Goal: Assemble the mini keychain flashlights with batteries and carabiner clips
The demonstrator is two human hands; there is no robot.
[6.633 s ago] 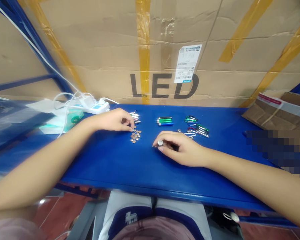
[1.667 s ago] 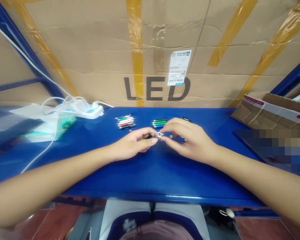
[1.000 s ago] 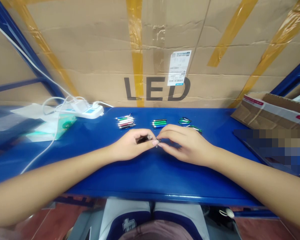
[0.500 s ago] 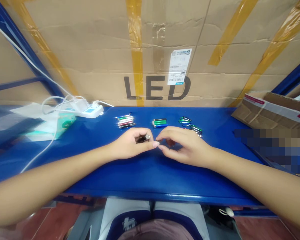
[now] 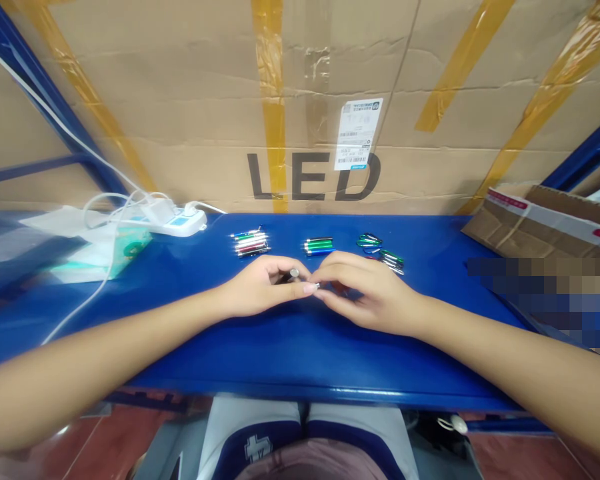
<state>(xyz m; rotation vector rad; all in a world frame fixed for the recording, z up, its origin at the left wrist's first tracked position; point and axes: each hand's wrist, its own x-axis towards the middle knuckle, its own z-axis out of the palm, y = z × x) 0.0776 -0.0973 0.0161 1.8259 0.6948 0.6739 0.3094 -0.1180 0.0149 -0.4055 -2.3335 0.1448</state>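
Note:
Over the middle of the blue table [image 5: 300, 353] my two hands meet at the fingertips. My left hand [image 5: 260, 288] is closed round a dark tube with a round silver end [image 5: 294, 273]; most of the tube is hidden in the palm. A tiny silvery piece [image 5: 317, 286] shows at the tip of the left thumb. Against that piece my right hand [image 5: 367, 290] is pinched, its thumb and fingers drawn together; what lies between them is mostly covered. Just beyond the hands lie green, blue and dark tubes [image 5: 319, 245] with silver ends, side by side.
Several slim metallic pieces [image 5: 251, 241] lie at the left rear. Green carabiner-like clips [image 5: 369, 241] and small metal parts [image 5: 393, 261] sit right of the tubes. A white power strip [image 5: 180, 222] with cables stands at left, an open cardboard box [image 5: 545, 223] at right, a large carton [image 5: 205, 100] behind.
My right hand has shifted slightly left, its fingertips closing in on the left thumb and fingers. The left hand keeps its hold on the tube.

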